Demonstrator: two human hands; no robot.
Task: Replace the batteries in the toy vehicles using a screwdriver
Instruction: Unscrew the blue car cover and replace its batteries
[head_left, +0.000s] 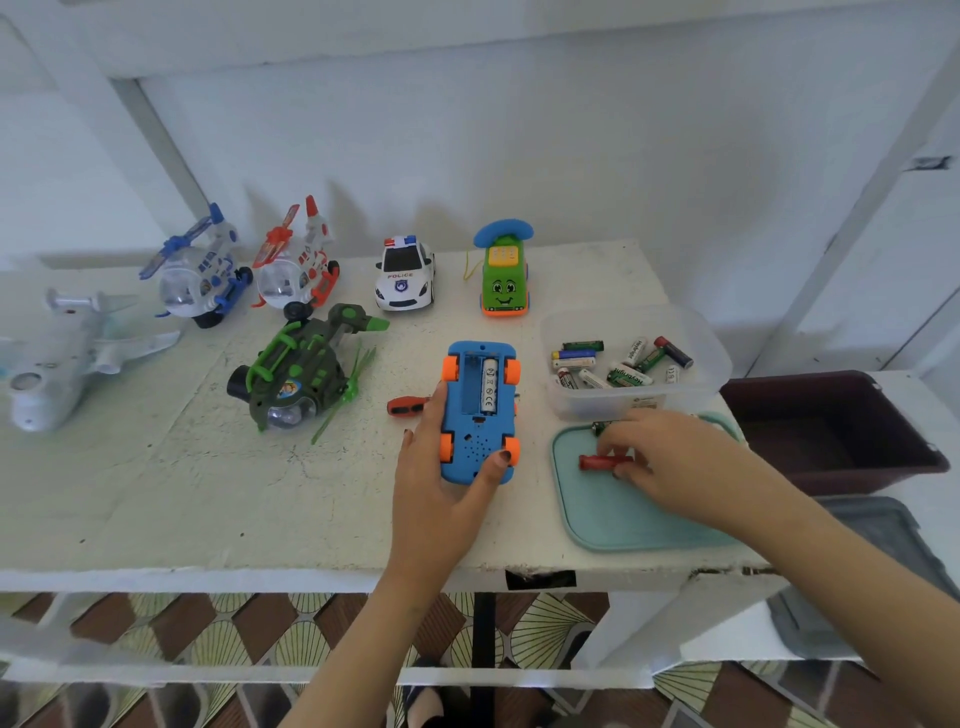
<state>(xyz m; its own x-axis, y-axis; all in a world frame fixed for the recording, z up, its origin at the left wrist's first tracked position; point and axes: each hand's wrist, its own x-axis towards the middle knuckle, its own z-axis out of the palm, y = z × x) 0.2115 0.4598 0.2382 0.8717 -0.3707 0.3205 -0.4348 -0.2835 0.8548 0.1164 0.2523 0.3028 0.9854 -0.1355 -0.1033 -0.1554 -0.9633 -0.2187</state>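
A: Status on the battery swap?
B: Partway through, at a guess. Working on a white table (156, 493). Using a teal tray (613, 514) at front right, with a clear tub (587, 405) of loose cells right behind it.
A: Toys?
B: Counting seven. Six set aside, including a green helicopter (291, 374) tipped on its side; no telling which are done. Got the blue car (478, 415) belly-up at table centre, just left of the tray, bay open. Can't spot the cover or its screw.
A: Hands?
B: Gripping the car's near end with the left hand (441, 488), thumb on one flank, fingers along the other. Got the right hand (670, 462) down at the tray, fingertips closed in a pinch.
A: Tool?
B: Seeing the screwdriver (408, 405) flat on the table just left of the car, tip hidden behind the left hand, held by neither hand.
A: Cells?
B: Pinching a red battery (602, 461) with that right hand, low over the tray. Seeing one white battery (489, 387) seated in the bay's right slot, left slot bare.
A: Left to do?
B: Probably: fill that slot, refit and screw down the cover, then move to the next toy.
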